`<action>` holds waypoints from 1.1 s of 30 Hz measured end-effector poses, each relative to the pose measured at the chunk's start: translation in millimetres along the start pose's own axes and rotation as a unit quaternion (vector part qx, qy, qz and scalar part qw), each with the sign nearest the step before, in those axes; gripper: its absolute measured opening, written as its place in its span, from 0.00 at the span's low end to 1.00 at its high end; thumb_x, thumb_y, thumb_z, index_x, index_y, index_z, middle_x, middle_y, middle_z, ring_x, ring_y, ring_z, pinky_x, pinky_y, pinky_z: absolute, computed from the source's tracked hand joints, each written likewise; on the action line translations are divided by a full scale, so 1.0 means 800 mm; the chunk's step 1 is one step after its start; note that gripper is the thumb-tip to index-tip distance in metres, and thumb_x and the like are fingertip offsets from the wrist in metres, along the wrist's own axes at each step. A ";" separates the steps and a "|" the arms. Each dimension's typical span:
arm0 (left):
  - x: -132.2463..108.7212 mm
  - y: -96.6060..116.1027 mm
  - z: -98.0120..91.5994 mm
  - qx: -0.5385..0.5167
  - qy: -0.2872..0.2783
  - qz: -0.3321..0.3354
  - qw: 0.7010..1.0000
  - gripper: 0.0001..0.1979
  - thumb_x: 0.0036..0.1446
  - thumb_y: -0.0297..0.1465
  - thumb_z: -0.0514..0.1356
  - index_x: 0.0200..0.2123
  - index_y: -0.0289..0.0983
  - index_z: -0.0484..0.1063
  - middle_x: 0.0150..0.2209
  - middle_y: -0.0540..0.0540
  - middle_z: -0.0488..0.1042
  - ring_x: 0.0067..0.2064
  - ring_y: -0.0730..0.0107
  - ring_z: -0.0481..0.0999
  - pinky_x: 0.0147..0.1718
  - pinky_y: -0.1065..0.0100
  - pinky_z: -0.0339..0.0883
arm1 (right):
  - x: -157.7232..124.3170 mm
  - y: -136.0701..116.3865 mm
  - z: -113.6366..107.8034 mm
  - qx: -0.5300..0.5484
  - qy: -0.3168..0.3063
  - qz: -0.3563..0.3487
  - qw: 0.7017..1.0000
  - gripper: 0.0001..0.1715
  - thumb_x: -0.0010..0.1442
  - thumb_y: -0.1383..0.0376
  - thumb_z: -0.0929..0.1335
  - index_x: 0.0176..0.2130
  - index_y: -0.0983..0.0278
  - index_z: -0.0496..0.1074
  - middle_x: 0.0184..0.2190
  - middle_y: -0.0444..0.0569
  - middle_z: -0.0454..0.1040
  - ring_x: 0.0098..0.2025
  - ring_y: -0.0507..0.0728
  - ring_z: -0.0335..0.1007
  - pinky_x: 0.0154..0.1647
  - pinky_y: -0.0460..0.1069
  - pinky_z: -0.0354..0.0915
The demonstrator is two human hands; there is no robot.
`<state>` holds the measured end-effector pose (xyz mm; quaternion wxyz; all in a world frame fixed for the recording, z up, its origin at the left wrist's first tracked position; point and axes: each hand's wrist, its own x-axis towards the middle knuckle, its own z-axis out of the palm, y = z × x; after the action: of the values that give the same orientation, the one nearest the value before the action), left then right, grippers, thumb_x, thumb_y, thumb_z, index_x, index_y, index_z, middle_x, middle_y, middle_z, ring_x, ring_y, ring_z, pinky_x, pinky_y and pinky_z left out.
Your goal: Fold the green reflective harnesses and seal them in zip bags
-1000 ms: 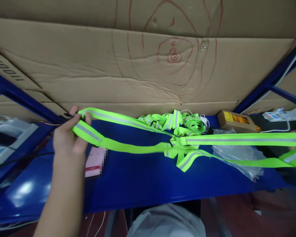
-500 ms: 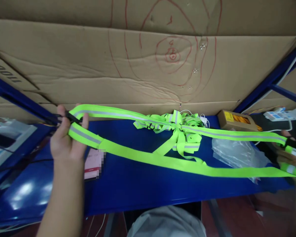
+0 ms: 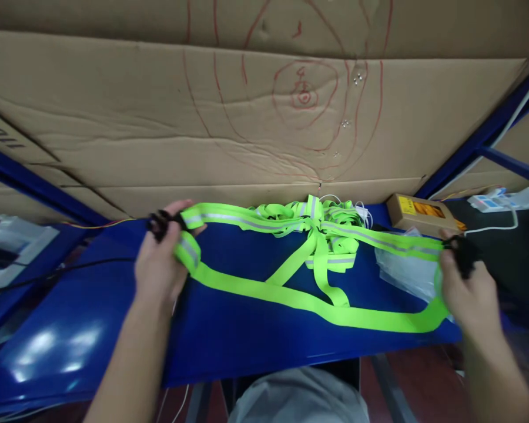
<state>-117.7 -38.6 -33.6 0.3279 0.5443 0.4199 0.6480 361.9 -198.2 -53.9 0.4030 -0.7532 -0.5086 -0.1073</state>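
Note:
A neon green reflective harness [image 3: 264, 289] with grey stripes is stretched in a loop between my two hands, above the blue table. My left hand [image 3: 161, 258] is closed around one end, where a black buckle [image 3: 163, 225] sits at the fingers. At the other end my right hand [image 3: 469, 288] grips the strap beside another black buckle [image 3: 464, 255], slightly blurred. Two thinner straps join the front band to the back one near the middle. Behind them lies a heap of similar green straps [image 3: 341, 247], partly hidden by the stretched band.
A clear plastic bag [image 3: 399, 270] lies on the blue table [image 3: 247, 341], right of the heap. Behind it stands an open cardboard box [image 3: 418, 214]. A white power strip [image 3: 506, 201] is at far right. Marked cardboard [image 3: 150, 117] walls the back, between blue posts.
Both hands have moved inward, the right one more, so the stretched harness loop is shorter and its front band sags. The pink item by the left arm is now hidden.

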 end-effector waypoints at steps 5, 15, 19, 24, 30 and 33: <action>-0.057 0.005 0.073 0.398 -0.217 0.245 0.857 0.10 0.62 0.25 0.57 0.47 0.38 0.71 0.56 0.39 0.75 0.65 0.49 0.68 0.69 0.36 0.36 | -0.016 -0.108 0.057 -0.061 -0.096 -0.303 0.946 0.44 0.57 0.73 0.65 0.71 0.66 0.55 0.61 0.62 0.68 0.63 0.71 0.63 0.62 0.68 0.60; -0.101 -0.051 0.103 0.424 -0.327 0.241 0.810 0.33 0.52 0.20 0.58 0.62 0.34 0.56 0.52 0.35 0.73 0.54 0.48 0.74 0.60 0.44 0.65 | -0.037 -0.198 0.158 -0.023 -0.168 -0.431 0.886 0.35 0.63 0.80 0.61 0.67 0.69 0.62 0.57 0.60 0.71 0.58 0.66 0.63 0.62 0.62 0.59; -0.098 -0.057 0.093 0.421 -0.334 0.248 0.806 0.37 0.49 0.16 0.55 0.63 0.36 0.54 0.52 0.37 0.74 0.54 0.50 0.73 0.60 0.44 0.64 | -0.041 -0.181 0.167 0.003 -0.188 -0.432 0.882 0.37 0.61 0.82 0.61 0.67 0.67 0.64 0.56 0.58 0.71 0.58 0.66 0.64 0.61 0.62 0.60; -0.097 -0.057 0.091 0.442 -0.322 0.232 0.804 0.37 0.47 0.14 0.54 0.62 0.37 0.58 0.53 0.38 0.75 0.54 0.50 0.74 0.58 0.47 0.65 | -0.042 -0.176 0.167 0.002 -0.218 -0.442 0.870 0.40 0.60 0.82 0.62 0.68 0.63 0.63 0.58 0.57 0.71 0.59 0.65 0.63 0.62 0.62 0.60; -0.095 -0.050 0.089 0.435 -0.344 0.243 0.796 0.38 0.47 0.13 0.53 0.63 0.39 0.59 0.54 0.39 0.75 0.55 0.51 0.73 0.59 0.47 0.63 | -0.045 -0.174 0.170 0.002 -0.205 -0.448 0.870 0.38 0.61 0.81 0.63 0.67 0.63 0.64 0.58 0.58 0.70 0.59 0.66 0.63 0.61 0.63 0.60; -0.099 -0.050 0.091 0.442 -0.353 0.239 0.789 0.39 0.47 0.12 0.52 0.63 0.39 0.59 0.54 0.40 0.75 0.55 0.51 0.73 0.58 0.47 0.64 | -0.053 -0.175 0.175 -0.006 -0.211 -0.455 0.865 0.34 0.62 0.81 0.62 0.64 0.65 0.67 0.58 0.59 0.70 0.59 0.67 0.63 0.61 0.64 0.61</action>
<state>-32.2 -77.4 -99.5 0.0111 0.9039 0.3716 0.2117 187.9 -104.5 -99.9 0.1879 -0.4453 -0.8671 -0.1205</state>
